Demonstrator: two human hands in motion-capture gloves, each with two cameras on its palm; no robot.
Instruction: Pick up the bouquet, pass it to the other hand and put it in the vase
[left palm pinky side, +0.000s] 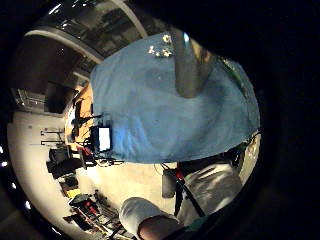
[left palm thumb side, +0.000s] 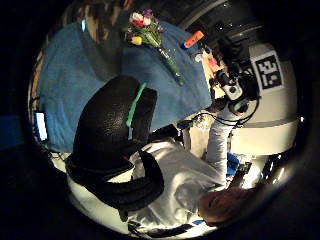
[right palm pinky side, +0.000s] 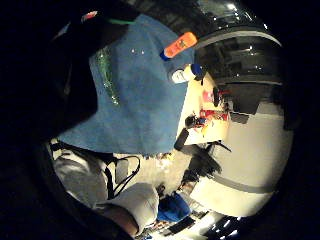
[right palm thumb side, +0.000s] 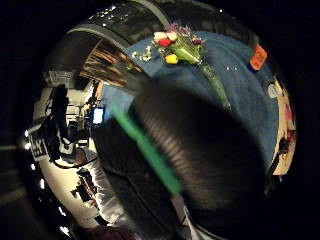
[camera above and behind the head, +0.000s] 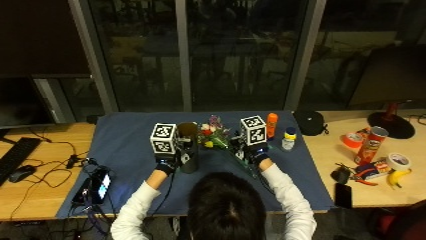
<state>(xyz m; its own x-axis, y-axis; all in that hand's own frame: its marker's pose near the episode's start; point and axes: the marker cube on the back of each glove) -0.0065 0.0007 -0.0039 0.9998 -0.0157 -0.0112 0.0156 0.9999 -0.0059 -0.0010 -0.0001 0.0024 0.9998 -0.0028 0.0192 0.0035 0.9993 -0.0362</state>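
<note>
Bouquet (camera above and behind the head: 214, 136) lying on blue cloth (camera above and behind the head: 126, 145) beside vase (camera above and behind the head: 188, 147), both hands' finger states unclear

vase (left palm pinky side: 189, 65) upright on blue cloth (left palm pinky side: 150, 115) | small white flowers (left palm pinky side: 161, 49) beside it | phone (left palm pinky side: 104, 138) at cloth's edge

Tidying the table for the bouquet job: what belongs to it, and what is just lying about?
Job: bouquet, vase, left hand, right hand.
Lying about: orange bottle, white bottle, chips can, tape rolls, banana, phone.
</note>
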